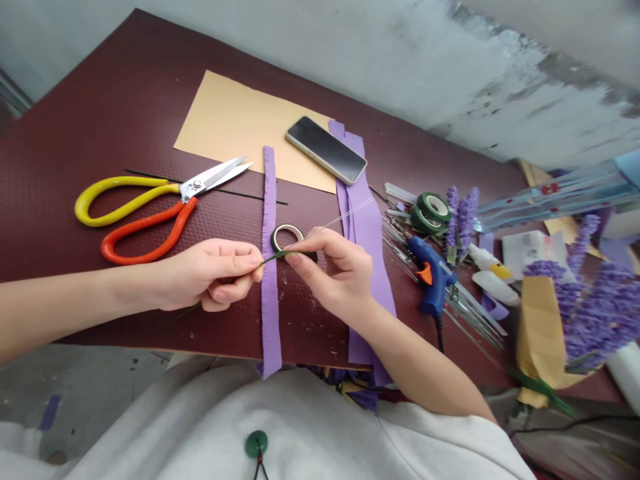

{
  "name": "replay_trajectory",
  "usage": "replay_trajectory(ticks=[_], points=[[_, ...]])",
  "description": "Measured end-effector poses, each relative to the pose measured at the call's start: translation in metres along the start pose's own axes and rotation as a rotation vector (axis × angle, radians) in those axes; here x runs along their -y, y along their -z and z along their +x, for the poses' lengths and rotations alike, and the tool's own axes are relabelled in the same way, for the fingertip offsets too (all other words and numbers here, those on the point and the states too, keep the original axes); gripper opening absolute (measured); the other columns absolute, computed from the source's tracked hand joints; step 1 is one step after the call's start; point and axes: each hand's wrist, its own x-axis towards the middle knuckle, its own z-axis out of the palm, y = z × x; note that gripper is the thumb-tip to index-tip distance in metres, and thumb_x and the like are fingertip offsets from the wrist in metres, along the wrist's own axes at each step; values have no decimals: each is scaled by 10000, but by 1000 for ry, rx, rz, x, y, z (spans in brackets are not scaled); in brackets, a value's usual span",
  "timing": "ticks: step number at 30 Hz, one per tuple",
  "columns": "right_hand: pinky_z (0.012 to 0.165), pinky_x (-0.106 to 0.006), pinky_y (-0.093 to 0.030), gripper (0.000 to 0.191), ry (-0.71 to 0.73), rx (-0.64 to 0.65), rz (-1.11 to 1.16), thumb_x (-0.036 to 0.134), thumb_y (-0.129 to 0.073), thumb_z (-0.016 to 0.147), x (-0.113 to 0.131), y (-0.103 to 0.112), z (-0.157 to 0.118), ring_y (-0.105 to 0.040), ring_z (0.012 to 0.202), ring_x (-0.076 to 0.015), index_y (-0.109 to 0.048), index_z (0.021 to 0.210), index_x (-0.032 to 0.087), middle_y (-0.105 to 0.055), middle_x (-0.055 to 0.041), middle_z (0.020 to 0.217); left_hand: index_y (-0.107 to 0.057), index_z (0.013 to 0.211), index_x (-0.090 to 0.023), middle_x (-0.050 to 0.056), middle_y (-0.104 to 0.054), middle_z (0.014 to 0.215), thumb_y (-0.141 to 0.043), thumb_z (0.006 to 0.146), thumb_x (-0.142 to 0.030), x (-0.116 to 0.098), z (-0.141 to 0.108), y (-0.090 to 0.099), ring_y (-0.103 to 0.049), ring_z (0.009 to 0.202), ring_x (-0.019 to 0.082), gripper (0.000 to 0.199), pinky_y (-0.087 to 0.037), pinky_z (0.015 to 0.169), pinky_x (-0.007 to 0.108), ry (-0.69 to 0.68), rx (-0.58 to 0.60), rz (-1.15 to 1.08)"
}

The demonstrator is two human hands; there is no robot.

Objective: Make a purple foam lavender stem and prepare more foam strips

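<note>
My left hand (223, 272) is closed, pinching a thin green taped stem (271, 258) between thumb and forefinger. Its dark tail shows faintly below the wrist. My right hand (335, 270) is closed in a pinch on green floral tape at the stem's other end. Thin shiny wires (345, 215) stick out past its fingers to the upper right. A roll of floral tape (287, 233) with a pale core sits just behind the right fingertips. Under the stem, between the hands, runs a fringed purple paper strip (270, 307).
Yellow-and-red-handled scissors (165, 207) lie left over a dark stem. Behind are tan paper (240, 120), a phone (327, 150) and purple paper sheets (370, 267). To the right are green tape rolls (430, 212), a blue glue gun (433, 273), wires and a purple flower bouquet (595, 313).
</note>
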Motion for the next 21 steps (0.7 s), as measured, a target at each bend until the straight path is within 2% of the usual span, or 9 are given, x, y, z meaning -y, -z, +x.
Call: replay_trajectory(ticks=[5, 8, 10, 15, 21], points=[[595, -279, -462, 36, 7, 2, -2, 165, -642, 789, 1, 0, 0, -563, 625, -115, -644, 793, 200, -647, -8, 682, -452, 762, -208, -96, -371, 412, -577, 866, -330, 1, 0, -2, -188, 344, 36, 204, -198, 309, 101, -6, 1, -33], [598, -284, -466, 44, 12, 9, -4, 160, -640, 787, 2, 0, -1, -576, 633, -121, -641, 793, 204, -649, -8, 683, -480, 751, -189, -49, -497, 461, -553, 881, -335, 2, 1, -2, -195, 337, 26, 209, -193, 300, 108, 0, 19, -39], [600, -287, -471, 43, 13, 11, -4, 160, -639, 787, 3, -1, -1, -585, 638, -124, -638, 789, 204, -654, -10, 688, -504, 745, -173, -28, -528, 494, -533, 892, -336, 4, 2, -1, -206, 341, 22, 222, -205, 302, 114, -6, 33, -37], [598, -281, -478, 40, -2, 1, 12, 162, -646, 784, 3, -2, -1, -594, 643, -124, -635, 780, 200, -662, -13, 696, -512, 737, -163, -85, -333, 435, -533, 889, -365, 4, 2, -2, -214, 381, 32, 254, -228, 344, 111, -30, -33, 8], [597, -282, -480, 25, -9, 2, 12, 174, -650, 783, 3, -3, -2, -585, 624, -120, -648, 773, 198, -657, -10, 676, -448, 808, -218, -111, -343, 415, -599, 854, -350, 3, 1, -3, -176, 347, 38, 205, -193, 316, 112, -3, -6, -19]])
